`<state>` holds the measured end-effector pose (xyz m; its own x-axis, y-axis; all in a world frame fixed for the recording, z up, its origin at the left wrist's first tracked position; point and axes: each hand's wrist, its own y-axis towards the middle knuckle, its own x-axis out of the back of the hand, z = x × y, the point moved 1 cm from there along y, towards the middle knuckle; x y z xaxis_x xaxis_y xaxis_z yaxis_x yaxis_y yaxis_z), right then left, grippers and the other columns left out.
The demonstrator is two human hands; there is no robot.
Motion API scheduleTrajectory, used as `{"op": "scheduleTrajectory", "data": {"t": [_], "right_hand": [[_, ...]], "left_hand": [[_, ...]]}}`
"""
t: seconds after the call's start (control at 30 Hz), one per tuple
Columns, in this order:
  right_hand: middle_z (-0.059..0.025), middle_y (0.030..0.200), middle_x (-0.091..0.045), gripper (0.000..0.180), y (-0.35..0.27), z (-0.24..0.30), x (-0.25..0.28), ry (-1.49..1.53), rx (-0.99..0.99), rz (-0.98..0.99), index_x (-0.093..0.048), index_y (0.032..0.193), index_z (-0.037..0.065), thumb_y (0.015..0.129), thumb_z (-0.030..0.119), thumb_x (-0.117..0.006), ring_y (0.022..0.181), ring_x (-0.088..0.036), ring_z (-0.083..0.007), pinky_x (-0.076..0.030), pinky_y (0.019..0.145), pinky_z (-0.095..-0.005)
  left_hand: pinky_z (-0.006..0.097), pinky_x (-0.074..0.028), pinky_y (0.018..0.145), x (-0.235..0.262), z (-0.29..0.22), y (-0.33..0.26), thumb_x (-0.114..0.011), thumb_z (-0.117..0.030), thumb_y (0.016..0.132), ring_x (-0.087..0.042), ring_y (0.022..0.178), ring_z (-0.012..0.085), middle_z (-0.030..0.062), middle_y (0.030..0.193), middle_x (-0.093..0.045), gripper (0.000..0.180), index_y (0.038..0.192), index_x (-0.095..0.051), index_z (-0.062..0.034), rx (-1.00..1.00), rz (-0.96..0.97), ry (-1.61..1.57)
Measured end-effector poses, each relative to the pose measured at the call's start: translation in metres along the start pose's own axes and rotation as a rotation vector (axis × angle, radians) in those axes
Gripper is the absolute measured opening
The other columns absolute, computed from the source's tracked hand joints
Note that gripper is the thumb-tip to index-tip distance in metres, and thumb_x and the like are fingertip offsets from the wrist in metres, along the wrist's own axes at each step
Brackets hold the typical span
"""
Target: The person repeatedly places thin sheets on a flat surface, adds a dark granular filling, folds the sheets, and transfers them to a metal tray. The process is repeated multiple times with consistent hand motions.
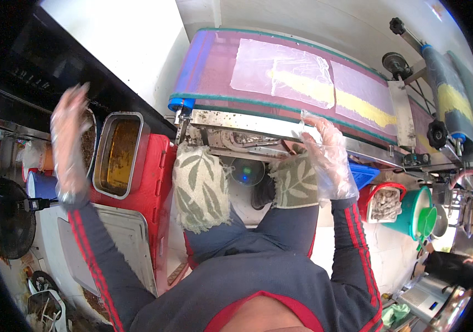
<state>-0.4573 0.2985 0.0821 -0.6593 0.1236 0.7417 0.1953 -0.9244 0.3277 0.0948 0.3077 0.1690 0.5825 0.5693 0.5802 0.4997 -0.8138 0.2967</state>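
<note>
Fingers of the right hand [325, 145], in clear plastic, curl loosely at the belt's near edge; I cannot tell whether they pinch anything. The left hand [69, 133], blurred, looks spread and empty, left of the steel tray [133, 166]. Two thin pale sheets [253, 66], each with yellow material, lie side by side on the far belt [220, 72]; light handling by the edges should keep the yellow undisturbed. Nearer, two patterned cloths [200, 188] cover the legs.
</note>
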Motion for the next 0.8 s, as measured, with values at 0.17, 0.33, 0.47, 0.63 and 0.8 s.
{"op": "scheduleTrajectory", "data": {"t": [0.17,0.33,0.47,0.63,0.8], "right_hand": [[-0.0178,0.132,-0.071,0.037,-0.008,0.009,0.009,0.184,-0.098,0.027,-0.069,0.133,0.008,0.098,0.013,-0.074,0.126,-0.066,-0.0372,-0.051,0.107,-0.0438],[-0.0153,0.139,-0.067,0.035,-0.007,-0.004,0.016,0.202,-0.202,0.041,-0.069,0.134,0.004,0.099,0.010,-0.073,0.125,-0.067,-0.0268,-0.057,0.102,-0.0390],[-0.0158,0.131,-0.070,0.032,0.019,-0.020,0.008,0.271,-0.276,0.010,-0.070,0.131,0.005,0.100,0.014,-0.072,0.122,-0.067,-0.0283,-0.056,0.100,-0.0404],[-0.0195,0.125,-0.072,0.031,0.089,-0.058,-0.003,0.067,-0.079,-0.089,-0.071,0.129,0.005,0.100,0.016,-0.070,0.116,-0.070,-0.0325,-0.057,0.098,-0.0413],[-0.0226,0.121,-0.073,0.032,0.195,-0.107,-0.037,-0.271,-0.034,-0.099,-0.071,0.125,0.005,0.099,0.022,-0.069,0.114,-0.070,-0.0390,-0.056,0.097,-0.0442]], "left_hand": [[0.044,-0.057,0.097,-0.221,-0.111,-0.008,-0.055,-0.034,0.109,-0.068,0.121,0.0294,0.0156,0.135,-0.070,0.044,0.144,-0.063,-0.0071,-0.210,0.431,-0.446],[0.049,-0.053,0.103,-0.417,-0.147,-0.048,-0.055,-0.025,0.104,-0.071,0.113,0.0400,0.0219,0.125,-0.071,0.032,0.123,-0.070,-0.0048,-0.795,0.488,0.243],[0.050,-0.053,0.104,-0.475,-0.176,-0.093,-0.055,-0.023,0.103,-0.068,0.119,0.0390,0.0222,0.127,-0.071,0.032,0.123,-0.070,-0.0044,-0.999,0.388,0.071],[0.047,-0.054,0.101,-0.417,-0.136,-0.009,-0.056,-0.023,0.106,-0.069,0.116,0.0380,0.0195,0.119,-0.074,0.029,0.124,-0.072,-0.0063,-0.582,0.415,-0.363],[0.052,-0.056,0.087,-0.387,-0.072,0.098,-0.059,-0.019,0.097,-0.072,0.099,0.0422,0.0209,0.103,-0.075,0.023,0.103,-0.075,-0.0038,-0.621,0.031,0.292]]}}
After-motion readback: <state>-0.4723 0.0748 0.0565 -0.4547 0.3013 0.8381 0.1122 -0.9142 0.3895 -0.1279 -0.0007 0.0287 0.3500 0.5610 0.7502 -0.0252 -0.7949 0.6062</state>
